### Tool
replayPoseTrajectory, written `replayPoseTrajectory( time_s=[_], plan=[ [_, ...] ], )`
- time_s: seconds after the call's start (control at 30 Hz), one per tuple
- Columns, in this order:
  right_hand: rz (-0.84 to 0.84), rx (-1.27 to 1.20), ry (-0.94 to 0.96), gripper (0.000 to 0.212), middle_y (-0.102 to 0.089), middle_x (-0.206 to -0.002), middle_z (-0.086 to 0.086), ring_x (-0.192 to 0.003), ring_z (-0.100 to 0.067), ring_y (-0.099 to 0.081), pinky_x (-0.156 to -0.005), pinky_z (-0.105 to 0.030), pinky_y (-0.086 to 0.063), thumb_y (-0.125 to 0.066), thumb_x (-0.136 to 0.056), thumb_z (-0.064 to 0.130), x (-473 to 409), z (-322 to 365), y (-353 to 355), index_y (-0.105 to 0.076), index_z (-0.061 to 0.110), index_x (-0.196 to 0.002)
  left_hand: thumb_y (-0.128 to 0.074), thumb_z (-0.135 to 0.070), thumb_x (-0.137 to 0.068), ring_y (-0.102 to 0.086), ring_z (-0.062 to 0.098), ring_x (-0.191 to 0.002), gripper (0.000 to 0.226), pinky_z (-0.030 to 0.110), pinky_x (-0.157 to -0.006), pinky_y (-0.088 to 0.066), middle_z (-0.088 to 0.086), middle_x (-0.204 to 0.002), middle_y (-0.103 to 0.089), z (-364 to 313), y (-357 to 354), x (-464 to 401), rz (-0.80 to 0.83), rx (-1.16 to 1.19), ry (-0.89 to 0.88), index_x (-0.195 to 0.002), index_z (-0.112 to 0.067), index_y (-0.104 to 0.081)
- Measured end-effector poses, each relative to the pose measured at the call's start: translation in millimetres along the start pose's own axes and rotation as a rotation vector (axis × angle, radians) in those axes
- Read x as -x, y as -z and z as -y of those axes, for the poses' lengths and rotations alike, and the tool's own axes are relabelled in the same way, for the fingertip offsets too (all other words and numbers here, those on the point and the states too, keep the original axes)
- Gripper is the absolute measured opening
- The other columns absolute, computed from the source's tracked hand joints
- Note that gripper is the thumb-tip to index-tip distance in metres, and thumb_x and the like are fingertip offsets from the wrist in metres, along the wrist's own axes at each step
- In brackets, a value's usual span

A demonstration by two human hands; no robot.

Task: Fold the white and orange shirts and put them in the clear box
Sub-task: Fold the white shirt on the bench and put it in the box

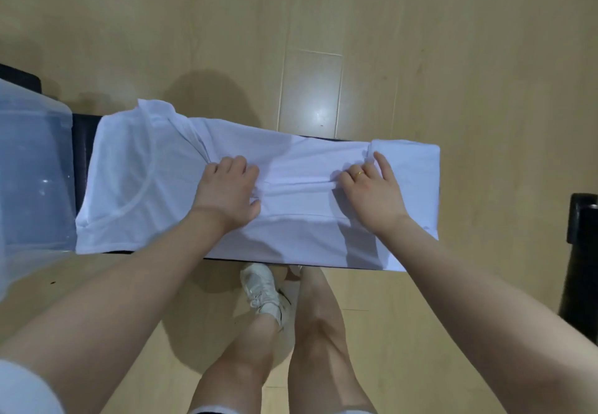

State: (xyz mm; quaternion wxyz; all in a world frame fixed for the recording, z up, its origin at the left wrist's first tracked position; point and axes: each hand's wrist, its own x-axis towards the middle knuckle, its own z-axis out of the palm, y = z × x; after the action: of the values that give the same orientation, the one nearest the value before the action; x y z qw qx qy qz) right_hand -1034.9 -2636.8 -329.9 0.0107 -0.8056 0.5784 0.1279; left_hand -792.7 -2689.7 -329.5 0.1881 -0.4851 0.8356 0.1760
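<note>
Head view: both hands' grip pinches white shirt (155, 167) on black bench (82, 142), wooden floor (420, 41).

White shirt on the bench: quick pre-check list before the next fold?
1. White cotton shirt lies spread along the dark bench: ok.
2. Left hand has a grip on a pinch of fabric at mid-shirt: ok.
3. Right hand pinches the same crease line, index finger straight: ok.
4. Cloth between the hands lies smooth: not ok, a ridge runs between them.
5. Clear plastic box stands at the bench's left end, open side up: ok; contents cannot tell.
6. Orange shirt ready nearby: cannot tell, none in view.
</note>
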Motion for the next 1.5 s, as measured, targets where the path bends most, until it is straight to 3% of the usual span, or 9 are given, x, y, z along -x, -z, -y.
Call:
replayPoseTrajectory(
  time_s=[0.23,0.37,0.57,0.7,0.9,1.0,1.17,1.37,1.5],
  plan=[
    [0.012,0.131,0.195,0.022,-0.063,-0.067,-0.004,-0.077,-0.026,-0.064,-0.079,-0.038,-0.029,-0.045,-0.062,0.004,10.9,-45.6,-8.8,-0.064,0.01,-0.071,-0.065,-0.013,-0.075,-0.057,0.037,-0.081,0.024,0.036,-0.063,-0.039,0.017,-0.09,-0.059,-99.8,-5.3,-31.2,-0.019,0.193,-0.199,-0.096,-0.002,-0.061],
    [-0.137,0.174,0.149,0.054,-0.066,-0.067,-0.005,-0.085,-0.027,-0.067,-0.078,-0.039,-0.028,-0.012,-0.083,-0.002,5.2,-92.2,-15.6,-0.061,0.011,-0.063,-0.05,-0.017,-0.092,-0.051,0.035,-0.09,0.015,0.035,-0.064,-0.027,0.014,-0.098,-0.054,-137.7,-10.5,-54.3,-0.05,0.163,-0.075,-0.099,-0.005,-0.056],
    [0.023,0.292,0.048,0.022,-0.059,-0.054,0.002,-0.069,-0.022,-0.063,-0.08,-0.036,-0.029,-0.043,-0.065,0.012,39.6,-146.2,-14.5,-0.064,0.017,-0.059,-0.044,-0.008,-0.092,-0.048,0.029,-0.095,0.014,0.032,-0.065,-0.028,0.009,-0.107,-0.05,-145.9,-9.9,-48.0,0.067,0.058,0.153,-0.105,-0.01,-0.05],
    [0.168,-0.085,-0.102,0.024,-0.061,-0.061,-0.008,-0.058,-0.027,-0.061,-0.058,-0.028,-0.04,-0.076,-0.051,0.007,76.8,-149.2,-38.2,-0.063,0.01,-0.071,-0.045,-0.007,-0.089,-0.05,0.032,-0.091,0.015,0.034,-0.066,-0.027,0.012,-0.102,-0.052,-156.6,0.1,-48.0,0.076,0.031,0.197,-0.102,-0.009,-0.052],
    [0.208,-1.298,-0.815,0.014,-0.053,-0.072,-0.001,-0.064,-0.017,-0.045,-0.057,-0.022,-0.035,-0.044,-0.084,0.011,85.6,-141.9,-53.8,-0.056,0.006,-0.077,-0.05,-0.026,-0.09,-0.052,0.032,-0.09,0.023,0.036,-0.073,-0.033,0.013,-0.1,-0.055,-201.1,1.2,-65.2,0.039,0.184,0.003,-0.1,-0.007,-0.058],
    [0.018,-1.392,-1.08,0.012,-0.052,-0.08,0.001,-0.078,-0.019,-0.049,-0.074,-0.027,-0.041,-0.055,-0.086,0.019,72.4,-150.6,-68.2,-0.049,0.016,-0.077,-0.038,-0.035,-0.095,-0.056,0.033,-0.087,0.034,0.036,-0.072,-0.036,0.011,-0.097,-0.057,-215.8,5.1,-75.2,-0.01,0.284,0.029,-0.099,-0.01,-0.061],
    [0.059,-1.36,-0.904,0.043,-0.05,-0.121,0.0,-0.101,-0.015,-0.051,-0.09,-0.029,-0.043,-0.061,-0.085,0.026,42.9,-168.7,-81.2,-0.049,0.017,-0.125,-0.042,-0.02,-0.095,-0.054,0.032,-0.096,0.025,0.039,-0.067,-0.045,0.007,-0.122,-0.049,-223.5,17.1,-105.8,-0.176,0.334,0.028,-0.118,-0.013,-0.05],
    [0.233,-0.864,-0.66,0.02,-0.063,-0.09,-0.02,-0.083,-0.037,-0.058,-0.063,-0.032,-0.042,-0.044,-0.082,0.008,32.0,-179.4,-92.4,-0.06,-0.002,-0.089,-0.037,-0.025,-0.098,-0.055,0.031,-0.095,0.027,0.035,-0.066,-0.04,0.008,-0.115,-0.051,-226.6,12.3,-138.8,-0.068,0.296,0.056,-0.115,-0.011,-0.054],
    [0.194,-1.115,-0.903,0.017,-0.053,-0.067,-0.009,-0.066,-0.026,-0.048,-0.054,-0.028,-0.035,-0.045,-0.077,0.012,38.9,-190.8,-99.7,-0.05,0.01,-0.06,-0.039,-0.022,-0.097,-0.051,0.031,-0.087,0.021,0.032,-0.062,-0.031,0.011,-0.107,-0.05,-224.5,14.1,-143.7,-0.127,0.393,0.174,-0.1,-0.007,-0.053]
  ],
)
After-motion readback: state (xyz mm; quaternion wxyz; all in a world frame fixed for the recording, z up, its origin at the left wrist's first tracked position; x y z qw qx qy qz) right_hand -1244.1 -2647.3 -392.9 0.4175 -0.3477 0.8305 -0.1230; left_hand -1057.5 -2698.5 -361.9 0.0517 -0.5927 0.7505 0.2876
